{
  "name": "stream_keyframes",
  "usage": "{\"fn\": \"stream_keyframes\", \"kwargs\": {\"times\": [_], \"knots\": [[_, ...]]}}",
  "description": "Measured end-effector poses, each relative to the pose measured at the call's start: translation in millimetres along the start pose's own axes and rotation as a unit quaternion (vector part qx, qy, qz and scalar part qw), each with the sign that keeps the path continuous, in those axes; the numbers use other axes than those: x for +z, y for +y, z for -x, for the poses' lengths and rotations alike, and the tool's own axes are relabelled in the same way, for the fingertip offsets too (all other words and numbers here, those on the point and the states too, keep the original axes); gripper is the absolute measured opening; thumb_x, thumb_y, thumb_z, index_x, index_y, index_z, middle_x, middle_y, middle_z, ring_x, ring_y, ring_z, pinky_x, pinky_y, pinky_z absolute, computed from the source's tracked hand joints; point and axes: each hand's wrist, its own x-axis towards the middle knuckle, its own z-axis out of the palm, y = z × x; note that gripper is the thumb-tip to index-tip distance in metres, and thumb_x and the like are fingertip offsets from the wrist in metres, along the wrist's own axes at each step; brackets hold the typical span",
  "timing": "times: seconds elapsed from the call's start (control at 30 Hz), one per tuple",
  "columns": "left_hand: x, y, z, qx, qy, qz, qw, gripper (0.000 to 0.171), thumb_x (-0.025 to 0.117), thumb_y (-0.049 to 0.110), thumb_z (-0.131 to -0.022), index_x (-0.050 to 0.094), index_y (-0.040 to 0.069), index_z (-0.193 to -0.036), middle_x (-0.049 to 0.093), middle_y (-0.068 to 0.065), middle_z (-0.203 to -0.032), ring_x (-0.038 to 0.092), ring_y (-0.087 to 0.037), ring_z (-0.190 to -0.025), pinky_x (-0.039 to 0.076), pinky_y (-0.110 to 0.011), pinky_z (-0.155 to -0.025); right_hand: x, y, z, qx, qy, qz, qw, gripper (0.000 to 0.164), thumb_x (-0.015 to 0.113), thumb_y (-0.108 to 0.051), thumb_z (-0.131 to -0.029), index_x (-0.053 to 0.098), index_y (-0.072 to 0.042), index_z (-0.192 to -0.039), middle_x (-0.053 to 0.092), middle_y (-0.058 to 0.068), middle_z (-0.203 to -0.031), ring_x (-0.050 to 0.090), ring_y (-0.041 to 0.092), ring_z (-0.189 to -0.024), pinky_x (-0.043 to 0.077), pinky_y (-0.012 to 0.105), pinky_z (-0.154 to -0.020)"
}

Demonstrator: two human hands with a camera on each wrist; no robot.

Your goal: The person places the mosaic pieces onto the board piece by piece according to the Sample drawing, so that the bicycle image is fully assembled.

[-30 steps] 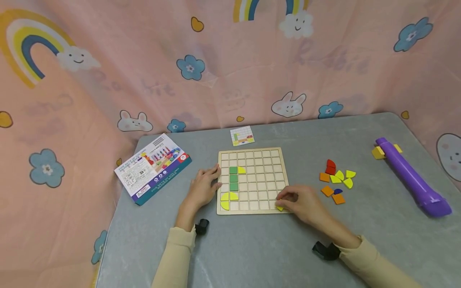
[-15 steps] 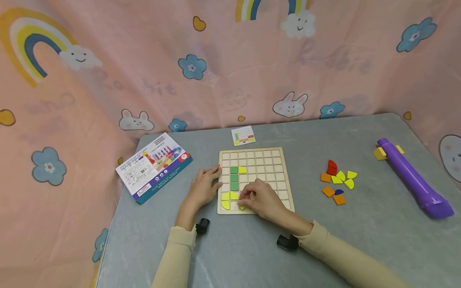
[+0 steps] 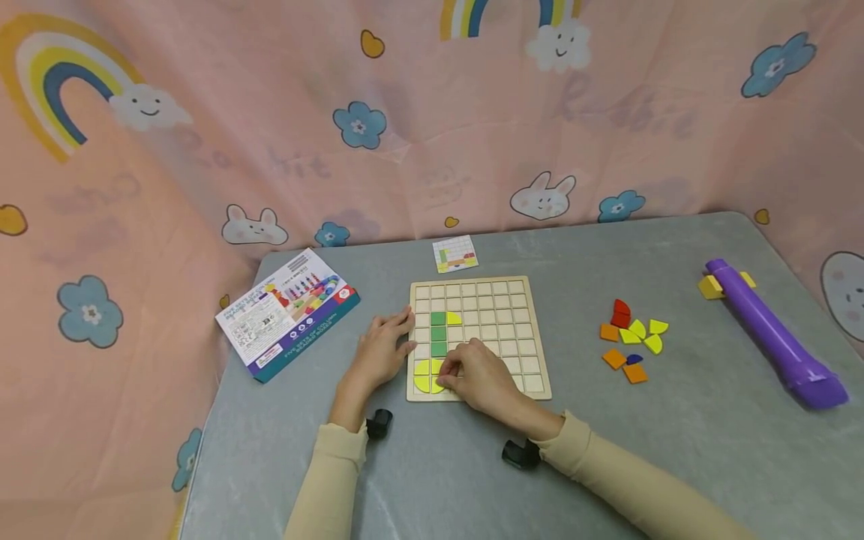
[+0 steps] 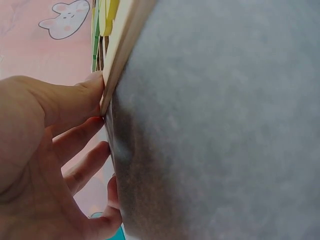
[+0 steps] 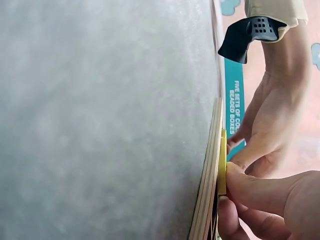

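Note:
Near its lower left corner, the wooden grid board (image 3: 489,330) has my right hand (image 3: 481,379) over it. Thumb and fingers pinch a yellow quarter-circle tile (image 3: 436,385), low against the board; the right wrist view shows the tile's edge (image 5: 222,172) under the thumb. Other yellow tiles (image 3: 421,367) adjoin it, partly hidden by the fingers. Above them stands a column of green square tiles (image 3: 439,334), with one yellow quarter-circle tile (image 3: 454,319) beside its top. My left hand (image 3: 379,351) rests at the board's left edge, its thumb (image 4: 82,95) touching the rim, fingers loosely bent.
Loose red, orange, yellow and blue tiles (image 3: 631,337) lie right of the board. Behind it is a small pattern card (image 3: 455,254). A cardboard game box (image 3: 286,315) sits at the left; a purple tube (image 3: 776,337) with yellow blocks (image 3: 710,287) is far right.
My right hand has carried the yellow quarter-circle tile leftward from the board's lower right corner to the yellow tiles at lower left. The left hand stays at the board's edge.

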Motion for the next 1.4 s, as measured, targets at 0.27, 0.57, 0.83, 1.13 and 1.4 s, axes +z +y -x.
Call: {"fn": "stream_keyframes", "kwargs": {"times": [0.27,0.57,0.83,1.13,1.4], "knots": [[-1.1,-0.3,0.6,-0.001,-0.003,0.002,1.0000,0.058,0.067,0.020,-0.105,0.048,0.012,-0.159,0.037,-0.001,-0.172,0.044,-0.034,-0.145,0.039,-0.064,-0.109,-2,2,-2,0.007,-0.001,0.006,1.000,0.029,0.093,-0.019,-0.083,0.068,-0.021,-0.068,0.057,-0.009,-0.067,0.046,0.012,-0.070,0.039,0.028,-0.061],[-1.1,0.5,0.0,-0.007,-0.004,0.008,0.9999,0.060,0.068,0.021,-0.105,0.046,0.012,-0.160,0.036,0.000,-0.173,0.043,-0.033,-0.145,0.038,-0.063,-0.110,-33,25,4,0.019,0.003,-0.003,1.000,0.020,0.090,-0.019,-0.086,0.073,-0.018,-0.075,0.063,-0.007,-0.071,0.051,0.013,-0.076,0.042,0.031,-0.069],[-1.5,0.8,0.5,-0.009,-0.005,0.008,0.9999,0.060,0.067,0.021,-0.105,0.046,0.012,-0.160,0.035,0.000,-0.173,0.042,-0.034,-0.147,0.038,-0.063,-0.110,-77,73,21,0.024,0.022,-0.027,0.999,0.007,0.083,-0.011,-0.091,0.079,-0.007,-0.095,0.068,0.006,-0.089,0.054,0.020,-0.083,0.043,0.032,-0.073],[-0.6,0.9,0.2,-0.010,-0.010,0.007,0.9999,0.060,0.067,0.021,-0.106,0.045,0.013,-0.161,0.034,0.001,-0.174,0.042,-0.034,-0.147,0.037,-0.064,-0.111,-119,113,49,0.057,0.032,0.026,0.998,0.024,0.086,-0.010,-0.088,0.079,-0.002,-0.109,0.074,0.020,-0.115,0.066,0.037,-0.106,0.051,0.050,-0.090],[0.0,0.7,0.9,-0.010,-0.009,0.008,0.9999,0.059,0.067,0.021,-0.106,0.046,0.012,-0.160,0.035,0.001,-0.174,0.042,-0.034,-0.147,0.036,-0.067,-0.112,-144,139,73,0.092,0.065,0.061,0.992,0.028,0.086,-0.009,-0.087,0.077,0.004,-0.110,0.072,0.029,-0.114,0.065,0.041,-0.101,0.052,0.055,-0.087]]}}
